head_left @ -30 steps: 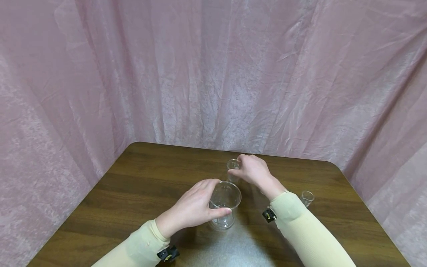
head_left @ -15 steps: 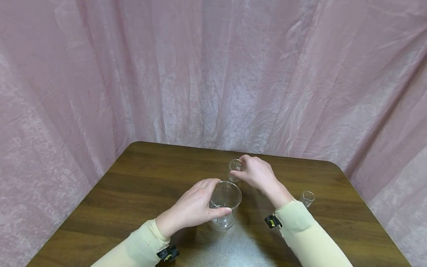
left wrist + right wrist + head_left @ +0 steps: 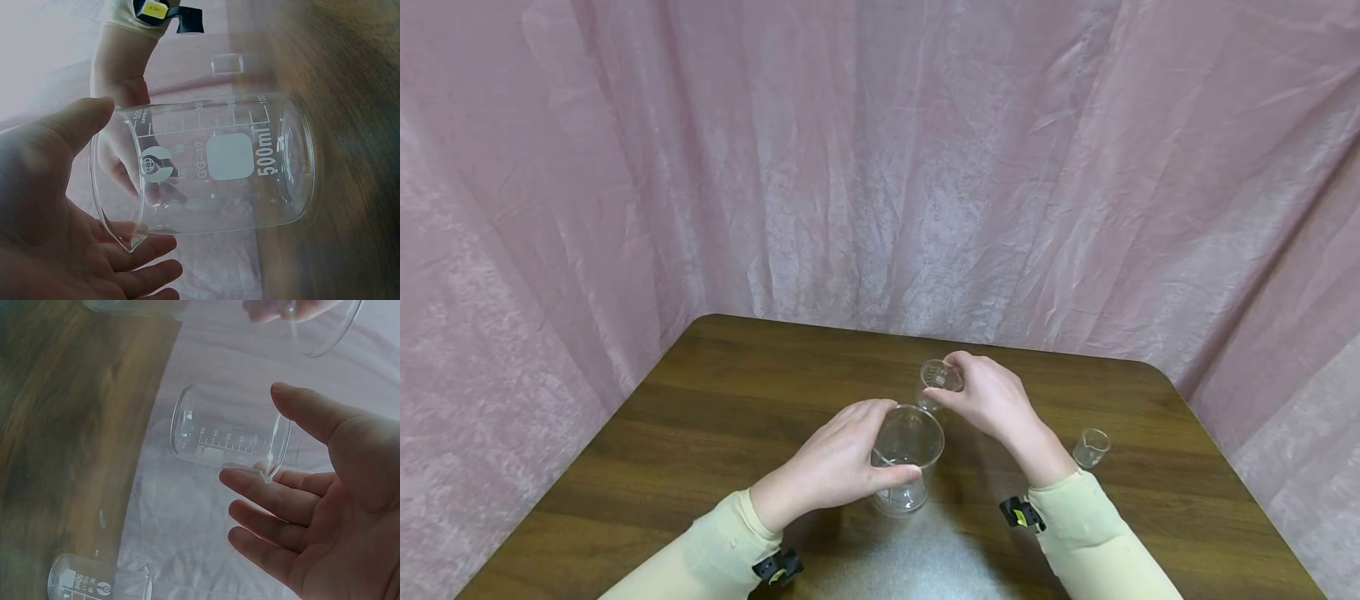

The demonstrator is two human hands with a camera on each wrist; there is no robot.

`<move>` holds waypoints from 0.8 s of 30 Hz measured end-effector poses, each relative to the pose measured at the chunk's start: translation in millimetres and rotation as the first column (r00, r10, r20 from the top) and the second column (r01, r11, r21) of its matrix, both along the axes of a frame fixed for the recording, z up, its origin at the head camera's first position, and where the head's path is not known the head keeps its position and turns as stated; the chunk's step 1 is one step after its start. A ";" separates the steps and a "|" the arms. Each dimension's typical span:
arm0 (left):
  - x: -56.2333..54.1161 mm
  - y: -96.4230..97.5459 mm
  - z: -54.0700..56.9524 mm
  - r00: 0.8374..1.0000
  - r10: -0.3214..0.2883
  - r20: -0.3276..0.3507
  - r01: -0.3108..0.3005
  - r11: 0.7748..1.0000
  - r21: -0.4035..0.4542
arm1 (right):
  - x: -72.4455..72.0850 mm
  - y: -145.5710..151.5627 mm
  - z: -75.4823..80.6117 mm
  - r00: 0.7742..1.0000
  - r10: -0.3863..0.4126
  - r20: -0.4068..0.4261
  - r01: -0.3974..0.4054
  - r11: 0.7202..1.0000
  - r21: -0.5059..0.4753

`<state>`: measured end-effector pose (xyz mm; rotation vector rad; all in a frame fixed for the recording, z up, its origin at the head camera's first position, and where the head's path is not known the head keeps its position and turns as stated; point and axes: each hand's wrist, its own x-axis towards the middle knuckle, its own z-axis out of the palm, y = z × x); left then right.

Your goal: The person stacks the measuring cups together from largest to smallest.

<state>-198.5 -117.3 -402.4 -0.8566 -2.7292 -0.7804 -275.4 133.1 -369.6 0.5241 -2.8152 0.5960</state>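
Note:
My left hand (image 3: 838,462) grips a large clear glass beaker (image 3: 912,437) at its rim, thumb on the near side and fingers on the far side. In the left wrist view this beaker (image 3: 206,165) is marked 500ml and its base is at the table. Just beyond it, my right hand (image 3: 988,396) holds a smaller glass beaker (image 3: 938,382) by the rim between thumb and fingers. The right wrist view shows that smaller beaker (image 3: 228,431) with its base off the table. Both beakers look empty.
A third, smallest beaker (image 3: 1092,448) stands on the wooden table (image 3: 700,433) at the right; the right wrist view shows its 50ml mark (image 3: 81,581). A pink curtain (image 3: 880,167) hangs behind the table and along both sides.
My right hand has shifted a little to the right and towards me with the smaller beaker. Its sleeve has uncovered more of the smallest beaker. The left hand and large beaker stay put.

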 end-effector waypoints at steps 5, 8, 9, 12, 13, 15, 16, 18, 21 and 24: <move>-0.3 0.1 -0.3 1.000 -0.002 -0.006 0.002 1.000 -0.004 | 5.6 1.6 2.2 1.000 0.002 -0.015 -0.002 1.000 -0.012; -0.2 0.3 0.0 1.000 -0.004 -0.009 0.004 1.000 -0.007 | 9.1 2.5 3.7 1.000 0.005 -0.019 -0.006 1.000 -0.015; 0.0 0.4 0.2 1.000 -0.006 -0.009 0.006 1.000 -0.005 | 10.5 2.8 4.3 1.000 0.007 -0.019 -0.007 1.000 -0.016; 0.2 0.9 0.6 1.000 -0.006 -0.003 0.006 1.000 -0.004 | 15.1 3.5 6.6 1.000 0.008 -0.017 -0.009 1.000 -0.019; 0.5 1.0 1.1 1.000 -0.006 -0.002 0.006 1.000 -0.001 | 16.8 3.7 7.3 1.000 0.009 -0.017 -0.009 1.000 -0.020; 0.7 0.9 1.2 1.000 -0.006 0.002 0.006 1.000 0.002 | 19.9 4.2 8.5 1.000 0.009 -0.018 -0.009 1.000 -0.022; 0.8 0.8 1.2 1.000 -0.005 0.002 0.005 1.000 0.003 | 21.3 4.6 9.0 1.000 0.008 -0.018 -0.008 1.000 -0.023; 1.1 0.5 1.2 1.000 -0.003 0.005 0.003 1.000 0.004 | 23.8 5.4 9.7 1.000 0.006 -0.024 -0.007 1.000 -0.024; 1.0 0.1 1.1 1.000 -0.002 0.004 0.002 1.000 0.002 | 27.0 6.7 10.7 1.000 0.003 -0.029 -0.004 1.000 -0.031; 0.7 -0.2 1.1 1.000 -0.004 0.001 0.004 1.000 0.000 | 29.6 7.7 11.8 0.999 0.007 -0.035 -0.008 0.999 -0.038</move>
